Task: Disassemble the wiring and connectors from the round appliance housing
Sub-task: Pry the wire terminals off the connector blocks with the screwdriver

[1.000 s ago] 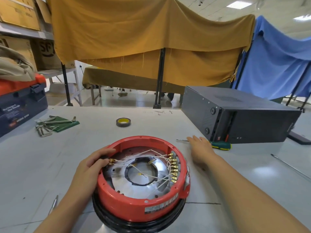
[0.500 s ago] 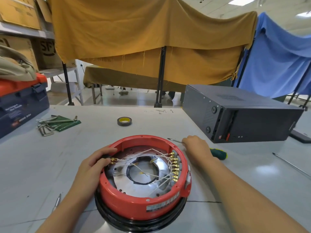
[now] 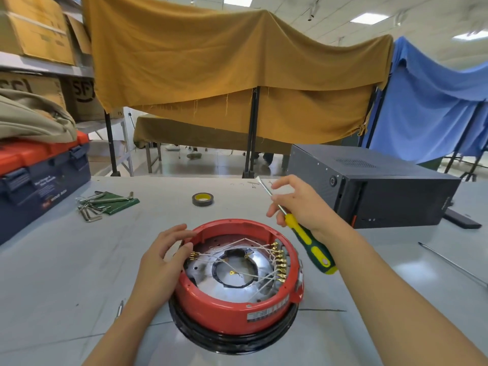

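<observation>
A round red appliance housing (image 3: 224, 310) with a black base ring sits on the grey table in front of me. Inside it, white wires (image 3: 253, 273) run across a shiny metal plate to a row of brass connectors (image 3: 280, 262) along the right inner wall, with a few more at the left wall. My left hand (image 3: 163, 254) rests on the housing's left rim, thumb by the left connectors. My right hand (image 3: 301, 204) holds a green-and-yellow screwdriver (image 3: 311, 247) in the air beyond the right rim, its blade pointing up and away.
A black computer case (image 3: 375, 191) lies at the right. A tape roll (image 3: 202, 199) sits behind the housing. Hex keys on a green pouch (image 3: 105, 202) and a blue-and-orange toolbox (image 3: 39, 178) are at the left. A thin metal rod (image 3: 454, 265) lies at the right.
My right hand closed on the screwdriver lying by the black case and lifted it off the table. My left hand stayed on the housing's left rim.
</observation>
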